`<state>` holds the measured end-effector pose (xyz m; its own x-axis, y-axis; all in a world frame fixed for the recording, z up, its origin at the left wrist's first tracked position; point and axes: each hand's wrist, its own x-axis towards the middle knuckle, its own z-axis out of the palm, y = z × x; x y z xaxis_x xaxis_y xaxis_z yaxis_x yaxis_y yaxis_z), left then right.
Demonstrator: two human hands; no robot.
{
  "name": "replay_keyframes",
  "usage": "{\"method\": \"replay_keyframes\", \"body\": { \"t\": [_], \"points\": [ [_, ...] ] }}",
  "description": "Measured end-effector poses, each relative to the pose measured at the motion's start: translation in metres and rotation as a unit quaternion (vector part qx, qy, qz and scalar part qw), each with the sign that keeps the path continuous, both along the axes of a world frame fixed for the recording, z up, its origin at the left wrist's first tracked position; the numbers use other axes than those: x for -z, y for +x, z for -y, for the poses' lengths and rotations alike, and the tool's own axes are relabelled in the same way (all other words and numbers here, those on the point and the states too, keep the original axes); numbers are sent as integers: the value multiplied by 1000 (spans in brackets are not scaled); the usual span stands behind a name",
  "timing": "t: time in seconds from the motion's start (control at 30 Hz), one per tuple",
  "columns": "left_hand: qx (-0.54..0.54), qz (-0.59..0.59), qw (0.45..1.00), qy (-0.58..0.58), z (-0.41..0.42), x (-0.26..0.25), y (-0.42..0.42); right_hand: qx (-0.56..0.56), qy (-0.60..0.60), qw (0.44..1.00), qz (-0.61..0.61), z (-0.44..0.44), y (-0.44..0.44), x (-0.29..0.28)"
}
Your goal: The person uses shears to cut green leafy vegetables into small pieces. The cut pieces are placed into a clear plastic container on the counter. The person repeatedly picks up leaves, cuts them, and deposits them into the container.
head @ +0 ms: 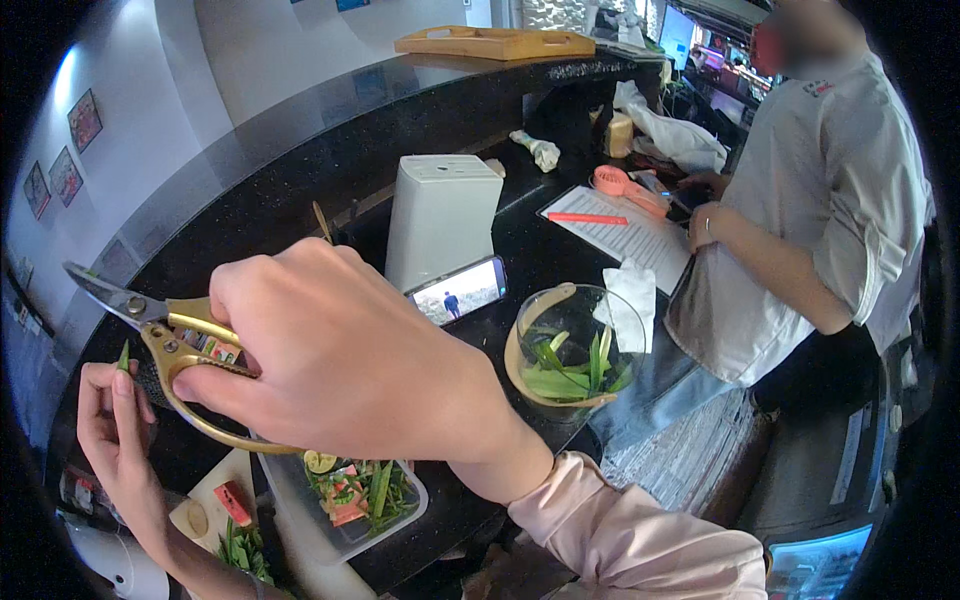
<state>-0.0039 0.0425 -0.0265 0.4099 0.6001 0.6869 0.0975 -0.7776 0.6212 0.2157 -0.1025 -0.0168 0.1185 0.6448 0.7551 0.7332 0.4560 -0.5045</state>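
Observation:
In my right hand (330, 360) I grip gold-handled scissors (161, 322), their blades closed and pointing to the upper left. Below them, at the far left, my left hand (120, 427) pinches a small piece of green leaf (124, 356) between thumb and fingers. Under my right wrist lies a clear plastic container (420, 495) holding cut green leaves, pink-red pieces and a citrus slice. A cutting board (217, 472) beside it bears a watermelon piece (232, 502) and a bunch of green leaves (244, 551). Right of my wrist, a clear glass bowl (581, 300) contains long green leaf pieces.
Beyond my hand a phone (465, 291) leans against a white box-shaped holder (446, 210). A sheet of printed paper (600, 240), a pink handheld fan (630, 191) and a tissue (634, 300) lie on the black counter. A person (810, 210) stands at the right; a wooden tray (495, 45) rests on the ledge.

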Motion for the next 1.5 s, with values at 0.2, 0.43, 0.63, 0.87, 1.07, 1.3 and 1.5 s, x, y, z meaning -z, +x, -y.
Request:
{"method": "replay_keyframes", "body": {
  "t": [0.2,0.43,0.63,0.87,1.07,1.3,1.5],
  "points": [
    [-3,27,999,-33,3,-5,-3,31,86,995,27,-3,-9,8],
    [-22,30,999,9,0,-6,-6,-21,-22,999,-18,6,-12,-4],
    [-4,43,999,24,2,-7,-6,6,70,998,0,-6,-28,5],
    [30,-16,999,-10,-33,4,-42,-62,98,991,-64,-17,-44,3],
    [9,44,998,-35,-19,-2,-31,-91,46,994,-49,-11,-44,-2],
    [7,114,993,11,-24,0,-28,-100,33,993,-48,-16,-48,-3],
    [46,135,989,-30,-20,5,-31,-58,146,987,-36,-21,-59,7]
  ]
}}
